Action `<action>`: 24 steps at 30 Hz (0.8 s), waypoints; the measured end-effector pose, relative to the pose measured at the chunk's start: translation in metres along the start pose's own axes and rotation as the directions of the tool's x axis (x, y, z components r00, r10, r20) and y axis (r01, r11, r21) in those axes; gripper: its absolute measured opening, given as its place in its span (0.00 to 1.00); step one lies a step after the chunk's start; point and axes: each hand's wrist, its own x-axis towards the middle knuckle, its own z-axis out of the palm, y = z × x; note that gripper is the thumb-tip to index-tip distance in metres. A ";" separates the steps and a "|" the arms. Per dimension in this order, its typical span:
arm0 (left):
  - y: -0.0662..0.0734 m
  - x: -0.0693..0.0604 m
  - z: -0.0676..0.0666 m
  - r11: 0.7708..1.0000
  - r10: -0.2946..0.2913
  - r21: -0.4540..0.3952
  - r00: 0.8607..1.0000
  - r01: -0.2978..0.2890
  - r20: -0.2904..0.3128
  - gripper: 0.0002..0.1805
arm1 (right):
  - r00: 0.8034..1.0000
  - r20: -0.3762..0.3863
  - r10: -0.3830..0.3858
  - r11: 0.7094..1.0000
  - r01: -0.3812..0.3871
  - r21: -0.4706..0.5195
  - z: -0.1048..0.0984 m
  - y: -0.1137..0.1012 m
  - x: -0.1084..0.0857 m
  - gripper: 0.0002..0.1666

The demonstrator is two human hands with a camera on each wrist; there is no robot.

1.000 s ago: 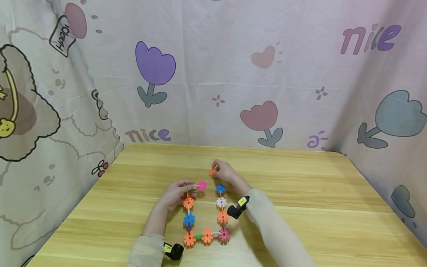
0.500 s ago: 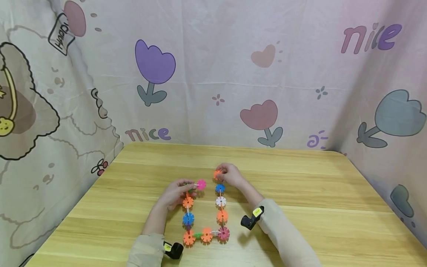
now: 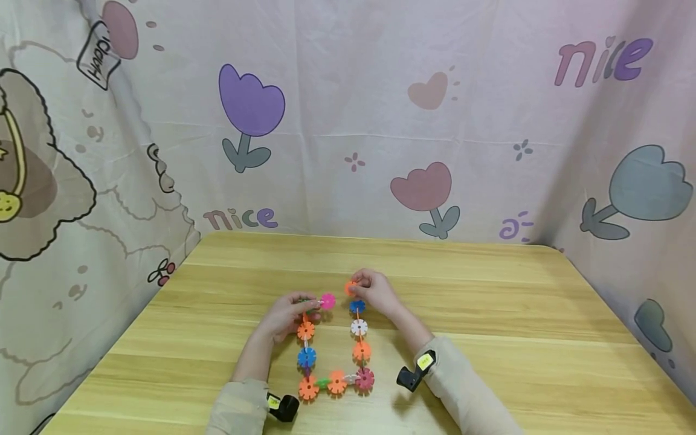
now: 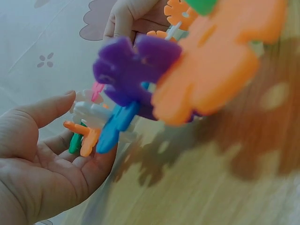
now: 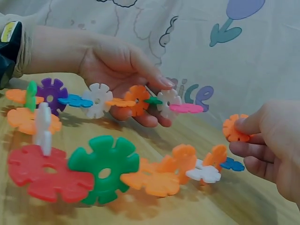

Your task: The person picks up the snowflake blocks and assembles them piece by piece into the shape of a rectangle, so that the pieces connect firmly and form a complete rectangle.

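Note:
A U-shaped chain of slotted plastic snowflake discs runs over the table, from the pink disc (image 3: 327,301) at its left end to the blue disc (image 3: 357,306) at its right end. My left hand (image 3: 285,315) grips the left arm of the chain close to that pink end, thumb near a white disc (image 5: 169,102). Between thumb and fingers, my right hand (image 3: 377,292) pinches a single orange disc (image 5: 234,126). It is held just above and beyond the blue end disc; whether they touch I cannot tell. In the left wrist view a purple disc (image 4: 124,70) looms close.
The wooden table (image 3: 489,302) carries the chain. A red disc (image 5: 47,173) forms the near right corner, beside a green one (image 5: 105,168). A patterned curtain (image 3: 337,121) hangs behind and at both sides of the table.
My right hand has moved right and a little nearer with the orange disc, from beyond the gap to the chain's right end. My left hand keeps its hold in place.

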 end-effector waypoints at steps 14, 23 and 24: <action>0.002 0.000 0.001 1.000 0.001 0.002 1.000 0.000 -0.029 0.19 | 0.986 -0.010 -0.165 0.985 0.164 -0.056 0.007 -0.003 -0.009 0.07; 0.004 0.000 0.002 1.000 -0.002 -0.004 0.998 0.002 -0.061 0.20 | 0.978 0.011 -0.209 0.969 0.208 -0.131 0.011 -0.006 -0.013 0.08; 0.003 0.000 0.003 1.000 -0.003 -0.003 0.998 0.003 -0.062 0.20 | 0.976 0.014 -0.219 0.966 0.219 -0.139 0.011 -0.006 -0.014 0.08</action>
